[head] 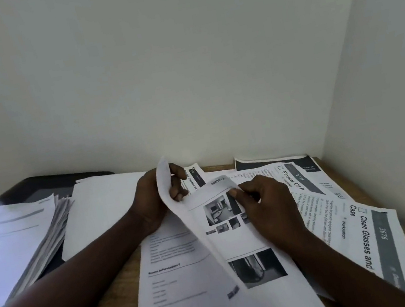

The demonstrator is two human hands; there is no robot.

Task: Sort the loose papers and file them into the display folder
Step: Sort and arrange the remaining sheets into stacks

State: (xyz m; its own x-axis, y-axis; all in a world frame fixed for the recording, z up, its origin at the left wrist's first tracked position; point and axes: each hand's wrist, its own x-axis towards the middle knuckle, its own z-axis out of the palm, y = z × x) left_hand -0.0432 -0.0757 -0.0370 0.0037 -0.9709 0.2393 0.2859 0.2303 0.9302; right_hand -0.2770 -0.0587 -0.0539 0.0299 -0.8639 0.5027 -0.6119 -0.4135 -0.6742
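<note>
At far left a thick stack of papers (14,238) lay on a wooden desk (113,297), beside a blank white sheet (98,211). The left hand (155,201) pinched the curled top edge of a page with photos (235,228), and the right hand (263,204) gripped it too (thumb on top). More printed task sheets (355,221) fanned out to the right; I cannot tell which item is the folder.

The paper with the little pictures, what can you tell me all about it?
The photo sheet is thin white paper printed with grey photos, one large, a row of small ones, another lower down. Its left edge curls upward. The left hand lifts that edge; the right hand pinches its top. It lies over the QR sheet.
</note>
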